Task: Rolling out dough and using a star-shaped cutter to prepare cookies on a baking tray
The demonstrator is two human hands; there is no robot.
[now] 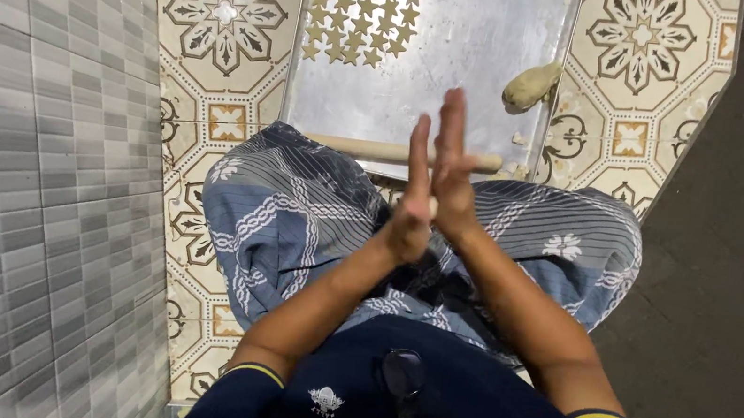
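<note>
Leftmost, a grey tiled wall (27, 167) stood beside the patterned floor tiles (224, 11). Next came rows of pale star-shaped dough cutouts (362, 19) on the metal tray (470, 23), with a wooden rolling pin (370, 148) lying across the tray's near edge. Over the lap, the left hand (412, 206) and right hand (452, 176) pressed flat together, fingers straight, with a small pale piece just visible between the palms. Further right, a lump of dough (531, 87) sat at the tray's right rim.
</note>
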